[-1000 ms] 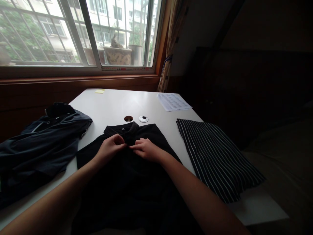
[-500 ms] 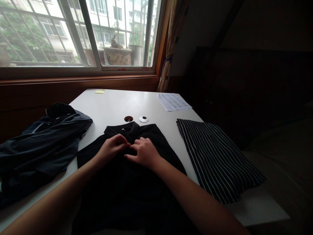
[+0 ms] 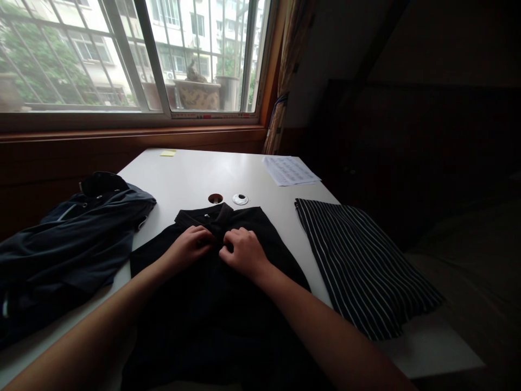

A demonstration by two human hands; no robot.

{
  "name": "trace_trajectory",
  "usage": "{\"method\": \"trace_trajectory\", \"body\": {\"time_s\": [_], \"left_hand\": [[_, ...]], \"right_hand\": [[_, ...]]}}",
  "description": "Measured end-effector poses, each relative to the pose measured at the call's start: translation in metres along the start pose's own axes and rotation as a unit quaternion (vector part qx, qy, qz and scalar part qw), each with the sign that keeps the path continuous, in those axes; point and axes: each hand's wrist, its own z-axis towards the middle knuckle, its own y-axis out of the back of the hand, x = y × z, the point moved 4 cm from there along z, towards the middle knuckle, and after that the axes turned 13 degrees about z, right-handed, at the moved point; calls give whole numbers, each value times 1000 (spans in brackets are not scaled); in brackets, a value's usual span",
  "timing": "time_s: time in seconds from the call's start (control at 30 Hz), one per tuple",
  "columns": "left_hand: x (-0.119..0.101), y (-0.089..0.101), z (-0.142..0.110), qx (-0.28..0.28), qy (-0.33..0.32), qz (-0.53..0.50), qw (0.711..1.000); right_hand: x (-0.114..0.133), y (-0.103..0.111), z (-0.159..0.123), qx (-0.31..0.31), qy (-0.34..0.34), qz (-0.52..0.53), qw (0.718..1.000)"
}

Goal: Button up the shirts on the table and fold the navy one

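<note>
A black collared shirt (image 3: pixel 211 320) lies spread on the white table (image 3: pixel 195 171), its collar toward the window. My left hand (image 3: pixel 191 247) is on the front just below the collar, thumb and fingers pinched on the cloth. Close beside it, my right hand (image 3: pixel 244 252) pinches the other side of the front opening, its fingers curled with the thumb underneath. A small gap separates the two hands. The dark cloth hides exactly what lies between the fingertips.
To the left lies a dark jacket-like garment (image 3: pixel 89 233) with metal eyelets. A folded striped garment (image 3: pixel 362 260) is on the right. Printed papers (image 3: pixel 291 170), a yellow sticky note (image 3: pixel 167 153), a round table hole (image 3: pixel 215 199) and its silver cover (image 3: pixel 240 199) are toward the back.
My hands have moved slightly apart at the shirt front; their fingertips were meeting before. The right thumb has drawn in toward the fingers. The garments stay where they were.
</note>
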Motion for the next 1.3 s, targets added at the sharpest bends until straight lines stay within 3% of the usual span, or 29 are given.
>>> {"method": "trace_trajectory", "body": {"time_s": [0.2, 0.33, 0.53, 0.67, 0.83, 0.97, 1.13, 1.3], "left_hand": [[2, -2, 0, 16, -31, 44, 998], [-3, 0, -1, 9, -34, 106, 994], [-5, 0, -2, 27, -11, 160, 987], [-4, 1, -2, 28, 5, 188, 982], [-1, 0, -2, 41, 29, 193, 980], [3, -3, -2, 35, 40, 194, 980], [2, -3, -4, 23, 27, 184, 982], [1, -1, -4, 18, 18, 164, 986]], "right_hand": [[-34, 13, 9, -53, -133, 188, 972], [-38, 12, 11, -33, -129, 261, 956], [-41, 11, 11, -19, -138, 275, 951], [-38, 16, 11, 41, -121, 239, 963], [-18, 23, 8, 126, -71, 112, 983], [2, 14, 2, 173, -54, 2, 984], [18, -1, -9, 151, -33, -99, 983], [10, 0, -19, 120, -78, -50, 988]]}}
